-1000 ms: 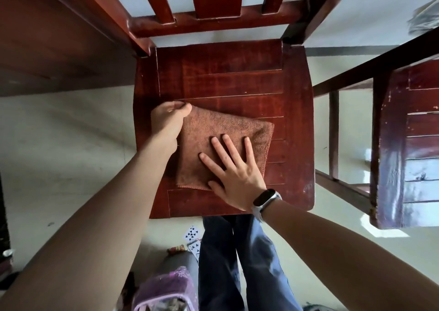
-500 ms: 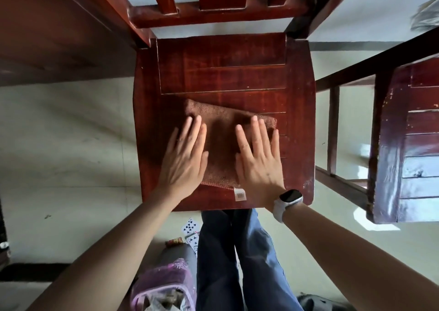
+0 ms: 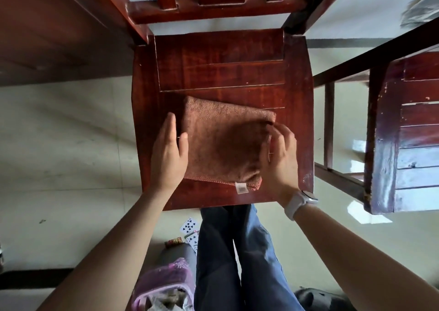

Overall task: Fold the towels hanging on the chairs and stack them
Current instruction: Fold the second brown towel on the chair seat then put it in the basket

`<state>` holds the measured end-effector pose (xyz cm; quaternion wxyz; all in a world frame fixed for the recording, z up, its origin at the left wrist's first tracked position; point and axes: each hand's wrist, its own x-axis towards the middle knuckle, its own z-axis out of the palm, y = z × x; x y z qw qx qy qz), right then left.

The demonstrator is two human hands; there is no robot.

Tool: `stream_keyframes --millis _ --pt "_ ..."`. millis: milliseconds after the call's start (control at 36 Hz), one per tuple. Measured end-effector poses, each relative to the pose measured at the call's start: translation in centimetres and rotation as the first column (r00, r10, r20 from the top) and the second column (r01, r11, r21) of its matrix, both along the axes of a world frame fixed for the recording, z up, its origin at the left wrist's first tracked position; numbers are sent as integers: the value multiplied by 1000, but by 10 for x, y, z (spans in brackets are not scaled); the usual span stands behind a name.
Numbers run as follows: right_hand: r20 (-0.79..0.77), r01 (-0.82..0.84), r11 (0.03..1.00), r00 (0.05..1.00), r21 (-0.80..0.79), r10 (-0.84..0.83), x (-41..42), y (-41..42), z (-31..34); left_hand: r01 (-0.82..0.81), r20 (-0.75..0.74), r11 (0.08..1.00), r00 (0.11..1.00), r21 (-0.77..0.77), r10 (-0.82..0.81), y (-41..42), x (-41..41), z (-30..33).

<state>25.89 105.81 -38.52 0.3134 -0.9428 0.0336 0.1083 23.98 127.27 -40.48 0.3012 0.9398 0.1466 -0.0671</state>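
Brown folded towel [image 3: 223,144] lies free now: both hands have left its top, left hand [image 3: 168,154] flat at 9 o'clock, right hand [image 3: 280,158] curled on its 3 o'clock edge, probably to lift it.

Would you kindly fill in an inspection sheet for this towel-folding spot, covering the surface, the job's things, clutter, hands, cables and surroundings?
Surface: red-brown wooden chair seat, slatted, bare towards the backrest.
Job's things: one brown towel, folded flat on the front half of the seat, white label at its near edge.
Clutter: playing cards and a purple bag on the floor below the seat.
Hands: left hand flat-fingered against the towel's left edge; right hand with fingers curled at its right edge, a watch on that wrist.
Cables: nothing seen.
Surroundings: second wooden chair to the right, pale tiled floor.
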Motion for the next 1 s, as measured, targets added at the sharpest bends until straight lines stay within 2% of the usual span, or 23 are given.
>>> stream_keyframes --millis 83,167,250,417,528,611,750,1000 --pt "-173 289 957 944 23 -281 1 4 9 -105 -43 994 994 -38 104 2 8 5" --pt "-371 517 856 793 -12 -484 8 13 11 -147 -147 987 980 -70 135 -1 17 10" --pt "-454 594 801 697 -69 -555 15 21 7 -229 -260 968 945 -103 197 -4 24 11" --pt "-581 598 800 631 -58 -514 26 24 3 -329 -368 915 901 -232 230 -3 30 12" --pt "-564 636 771 649 36 -510 19 23 10 -379 -401 858 887 -347 230 -4 28 17" --pt "-555 659 743 664 116 -502 10 21 21 -352 -393 857 898 -376 197 -8 25 27" --pt "-548 709 674 655 207 -520 -1 5 45 -328 -338 870 919 -368 203 -18 20 54" --pt "-353 631 710 771 313 -530 -33 -54 134 -105 -166 959 984 -262 63 -86 6 150"
